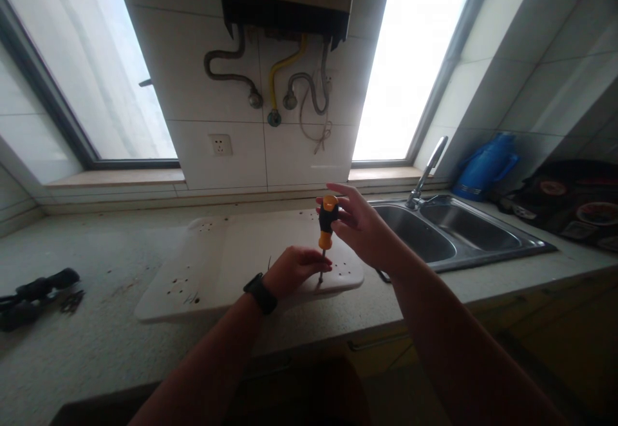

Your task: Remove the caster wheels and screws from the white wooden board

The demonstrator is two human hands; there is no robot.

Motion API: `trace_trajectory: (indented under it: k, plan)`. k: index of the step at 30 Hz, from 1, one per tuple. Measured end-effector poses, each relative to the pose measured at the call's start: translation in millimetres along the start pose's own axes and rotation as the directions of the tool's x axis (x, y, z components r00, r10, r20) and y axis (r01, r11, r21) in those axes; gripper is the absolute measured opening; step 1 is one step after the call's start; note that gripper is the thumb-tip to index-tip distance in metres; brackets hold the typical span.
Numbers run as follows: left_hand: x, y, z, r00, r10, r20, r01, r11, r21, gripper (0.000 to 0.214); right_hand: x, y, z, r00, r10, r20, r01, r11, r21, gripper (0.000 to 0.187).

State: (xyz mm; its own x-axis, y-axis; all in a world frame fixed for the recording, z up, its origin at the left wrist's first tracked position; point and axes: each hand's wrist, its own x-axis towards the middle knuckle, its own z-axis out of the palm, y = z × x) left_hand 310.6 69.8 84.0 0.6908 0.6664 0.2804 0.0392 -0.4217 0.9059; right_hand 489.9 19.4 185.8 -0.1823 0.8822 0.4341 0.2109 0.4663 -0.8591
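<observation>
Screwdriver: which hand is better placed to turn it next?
Probably right. The right hand grips the screwdriver by its handle, upright over the white panel. The left hand sits low by the shaft's tip, where it can only steady.

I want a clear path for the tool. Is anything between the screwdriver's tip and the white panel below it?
Nothing visible. The right hand holds the screwdriver upright by its handle; fingers of the left hand sit beside the shaft low down, not under the tip, which seems to reach the white panel.
</observation>
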Motion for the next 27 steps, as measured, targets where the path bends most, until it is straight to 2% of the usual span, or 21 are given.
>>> trace_trajectory:
  k: [6,14,23,27]
  plan:
    - [4,3,4.0,0.995,-0.053,-0.086,0.056,0.998,0.027,0.011,2,-6,3,0.998,0.062,-0.01,-0.062,0.998,-0.019,0.068]
    - [6,5,8.2,0.986,-0.066,-0.154,0.075,0.996,0.051,0.024,0,-9,3,0.996,0.087,-0.039,-0.091,0.984,-0.152,0.073]
    - [8,5,10.5,0.981,-0.05,-0.186,0.075,0.988,0.132,0.037,-2,-6,2,0.996,0.053,-0.078,-0.07,0.971,-0.23,0.073]
    - [9,0,11.4,0.98,-0.023,-0.199,0.055,0.986,0.155,0.044,-3,-2,1,0.996,-0.009,-0.086,-0.016,0.956,-0.294,0.072]
